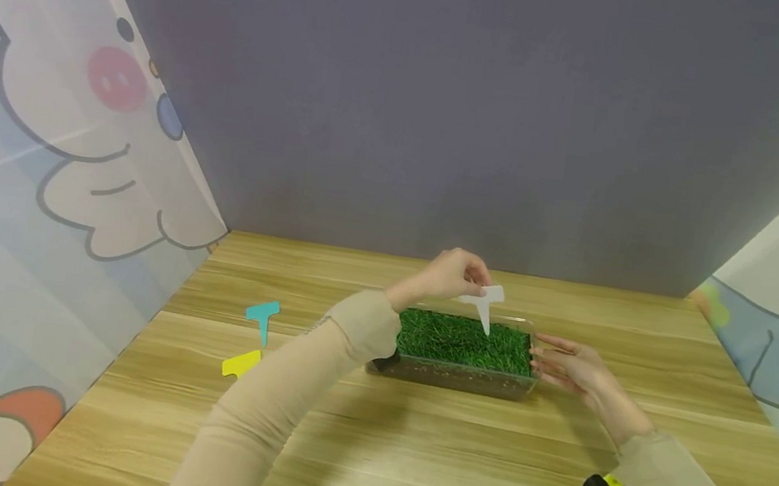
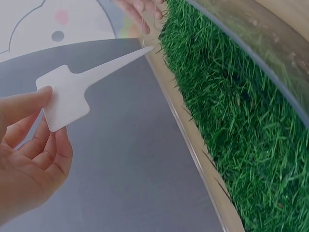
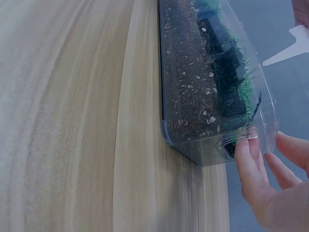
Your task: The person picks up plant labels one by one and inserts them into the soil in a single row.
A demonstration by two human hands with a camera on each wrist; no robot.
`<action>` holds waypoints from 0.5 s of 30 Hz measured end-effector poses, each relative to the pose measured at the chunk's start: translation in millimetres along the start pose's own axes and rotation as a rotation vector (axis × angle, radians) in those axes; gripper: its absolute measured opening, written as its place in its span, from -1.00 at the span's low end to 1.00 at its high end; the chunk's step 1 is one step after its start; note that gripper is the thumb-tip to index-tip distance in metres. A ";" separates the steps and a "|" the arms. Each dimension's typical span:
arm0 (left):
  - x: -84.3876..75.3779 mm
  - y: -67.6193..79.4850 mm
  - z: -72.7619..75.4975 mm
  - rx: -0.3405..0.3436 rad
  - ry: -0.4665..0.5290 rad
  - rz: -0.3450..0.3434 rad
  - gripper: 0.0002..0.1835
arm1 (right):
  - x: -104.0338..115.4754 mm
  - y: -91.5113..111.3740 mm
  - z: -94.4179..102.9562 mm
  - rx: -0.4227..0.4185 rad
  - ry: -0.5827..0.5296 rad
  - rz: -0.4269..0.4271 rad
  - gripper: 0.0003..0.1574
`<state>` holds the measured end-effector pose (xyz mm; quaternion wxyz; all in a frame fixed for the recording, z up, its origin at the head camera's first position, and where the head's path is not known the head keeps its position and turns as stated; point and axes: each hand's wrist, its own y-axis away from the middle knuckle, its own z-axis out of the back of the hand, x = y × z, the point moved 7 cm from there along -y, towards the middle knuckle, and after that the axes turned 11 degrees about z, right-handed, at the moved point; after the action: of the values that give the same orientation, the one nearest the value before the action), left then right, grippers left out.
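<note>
Between thumb and fingers, my left hand [image 1: 448, 274] pinches the head of a white T-shaped plant label [image 1: 492, 296]. The label's pointed stem tilts downward above the right part of a clear plastic planter box [image 1: 460, 380]. In the left wrist view the tip of the white label [image 2: 65, 96] is near the box's far rim, apart from the green grass [image 2: 251, 116]. My right hand [image 1: 576, 368] touches the box's right end with fairly straight fingers. Through the box's side, dark soil [image 3: 188, 92] with pale bits shows in the right wrist view.
Left of the box, a blue T-shaped label [image 1: 263, 313] and a yellow one [image 1: 241, 363] lie on the wooden table [image 1: 449, 464]; my left sleeve partly covers the yellow one. A dark grey panel [image 1: 435, 118] stands behind, with cartoon-printed cloth [image 1: 22, 170] on both sides.
</note>
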<state>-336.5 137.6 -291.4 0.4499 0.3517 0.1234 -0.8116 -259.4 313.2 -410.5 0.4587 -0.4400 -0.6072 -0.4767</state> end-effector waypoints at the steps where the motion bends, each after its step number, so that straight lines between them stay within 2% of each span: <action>1: -0.4 -0.4 -1.5 0.002 0.006 0.003 -0.86 | -0.1 0.1 0.0 0.000 0.003 0.000 -0.20; 15: -14.0 -3.3 -21.1 0.031 -0.014 -0.026 -0.86 | 1.0 0.9 -0.8 -0.021 0.058 0.004 -0.22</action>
<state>-324.6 159.4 -297.5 0.4346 0.3512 0.1122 -0.8217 -258.5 312.6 -409.2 0.4725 -0.4320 -0.5878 -0.4946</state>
